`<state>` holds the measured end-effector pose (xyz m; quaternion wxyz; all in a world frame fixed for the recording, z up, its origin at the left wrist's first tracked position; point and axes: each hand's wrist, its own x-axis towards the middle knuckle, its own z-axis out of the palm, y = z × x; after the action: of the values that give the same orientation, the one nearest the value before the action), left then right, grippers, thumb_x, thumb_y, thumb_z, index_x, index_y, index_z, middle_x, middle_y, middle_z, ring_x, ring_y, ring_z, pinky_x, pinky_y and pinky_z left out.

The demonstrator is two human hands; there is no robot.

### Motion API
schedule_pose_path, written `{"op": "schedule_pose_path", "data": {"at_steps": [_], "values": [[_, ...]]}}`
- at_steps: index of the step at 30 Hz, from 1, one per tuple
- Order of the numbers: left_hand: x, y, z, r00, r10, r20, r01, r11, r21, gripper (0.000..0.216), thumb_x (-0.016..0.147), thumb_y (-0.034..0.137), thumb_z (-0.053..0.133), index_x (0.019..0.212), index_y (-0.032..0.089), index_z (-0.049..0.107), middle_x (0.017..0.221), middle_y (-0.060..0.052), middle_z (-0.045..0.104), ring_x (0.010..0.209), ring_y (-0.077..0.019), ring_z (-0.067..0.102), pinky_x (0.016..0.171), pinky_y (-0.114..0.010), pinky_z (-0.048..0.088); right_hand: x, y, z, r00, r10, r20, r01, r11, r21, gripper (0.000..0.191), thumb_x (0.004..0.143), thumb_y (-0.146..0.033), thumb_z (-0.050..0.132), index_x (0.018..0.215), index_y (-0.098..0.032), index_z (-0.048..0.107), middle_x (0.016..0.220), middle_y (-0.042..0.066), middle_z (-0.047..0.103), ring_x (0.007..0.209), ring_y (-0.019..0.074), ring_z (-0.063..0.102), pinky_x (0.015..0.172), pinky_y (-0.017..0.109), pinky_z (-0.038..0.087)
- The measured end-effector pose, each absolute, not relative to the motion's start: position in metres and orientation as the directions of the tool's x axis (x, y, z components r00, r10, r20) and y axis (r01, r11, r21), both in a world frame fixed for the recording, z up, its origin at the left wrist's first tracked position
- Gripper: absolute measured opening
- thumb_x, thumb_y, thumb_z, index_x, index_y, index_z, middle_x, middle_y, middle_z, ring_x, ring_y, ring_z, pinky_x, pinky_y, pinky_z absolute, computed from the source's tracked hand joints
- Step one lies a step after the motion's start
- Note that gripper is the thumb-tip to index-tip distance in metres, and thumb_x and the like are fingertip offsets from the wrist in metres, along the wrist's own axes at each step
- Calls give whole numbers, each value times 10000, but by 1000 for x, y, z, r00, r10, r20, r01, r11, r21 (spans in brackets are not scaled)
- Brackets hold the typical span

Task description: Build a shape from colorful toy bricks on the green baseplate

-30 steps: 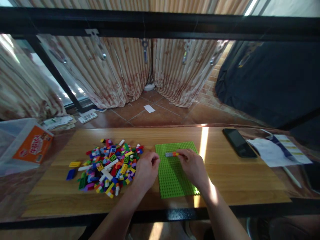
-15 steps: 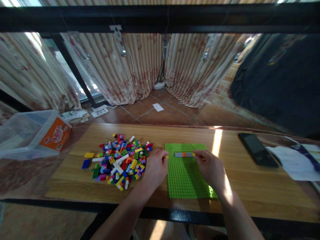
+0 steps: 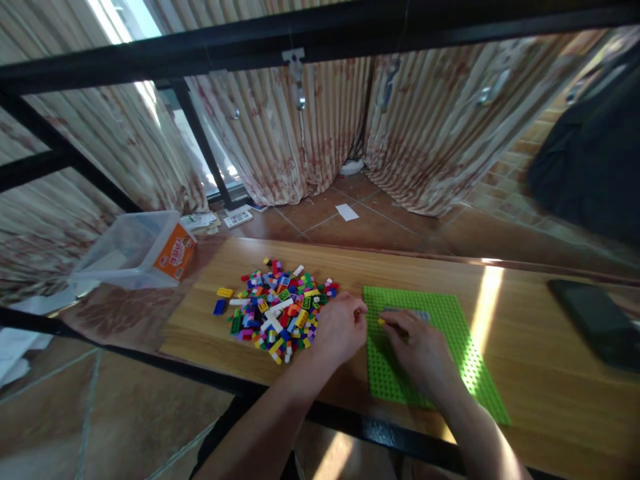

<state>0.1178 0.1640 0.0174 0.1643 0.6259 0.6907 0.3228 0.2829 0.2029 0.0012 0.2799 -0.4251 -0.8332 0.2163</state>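
A green baseplate (image 3: 450, 333) lies on the wooden table (image 3: 525, 373). A short grey row of bricks (image 3: 407, 312) sits on it near its far edge. My right hand (image 3: 420, 347) rests over the plate just in front of that row, its fingers pinched on a small yellow brick (image 3: 381, 321). My left hand (image 3: 340, 327) is curled closed at the plate's left edge, between the plate and a pile of mixed coloured bricks (image 3: 280, 310). Anything inside the left hand is hidden.
A clear plastic box (image 3: 125, 253) with an orange label stands at the table's far left. A black phone (image 3: 595, 323) lies at the right. A black metal frame bar (image 3: 300, 47) crosses overhead. Curtains and tiled floor lie beyond the table.
The view has swung to the left. My right hand has moved from the row's right end to its left end. The yellow piece seen by my left fingers now shows at my right fingertips.
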Motion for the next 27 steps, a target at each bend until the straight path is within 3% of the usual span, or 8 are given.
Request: {"op": "schedule_pose_path", "data": {"at_steps": [5,10,15,20,27], "values": [[107,156,24,-124,973,194,845,0,535,135,719,99,546,719,180,654,821,-71,636,821,-208,597,779,-329,511,257,190,-6,-582,777,240,552,594,-585,249,887,-228,465,980,-235,696,908,46,698,749,176,652,669,307,487],[96,152,32,-128,973,190,869,18,494,106,688,124,586,616,188,629,762,-81,646,830,-231,600,799,-357,516,243,185,-9,-607,757,241,548,619,-562,204,885,-263,481,829,-228,673,778,36,665,678,172,612,605,285,445],[66,155,39,-344,911,226,791,151,593,199,723,62,530,658,190,668,801,-62,680,849,-204,622,835,-335,499,227,181,-9,-613,737,285,480,634,-607,205,917,-310,488,919,-242,682,875,40,709,776,190,655,713,315,496],[32,154,48,-613,766,197,563,248,789,225,741,73,513,684,178,704,773,-31,685,729,-157,615,739,-286,486,200,171,-10,-572,718,396,417,671,-614,234,906,-370,542,1034,-233,683,1021,76,696,943,224,638,844,374,508],[23,149,49,-670,724,165,458,229,859,215,744,85,530,687,185,711,742,-6,694,722,-142,622,725,-265,480,165,159,-16,-590,695,411,479,711,-514,319,822,-380,641,1084,-203,688,1106,120,642,1004,285,557,887,458,471]]}}
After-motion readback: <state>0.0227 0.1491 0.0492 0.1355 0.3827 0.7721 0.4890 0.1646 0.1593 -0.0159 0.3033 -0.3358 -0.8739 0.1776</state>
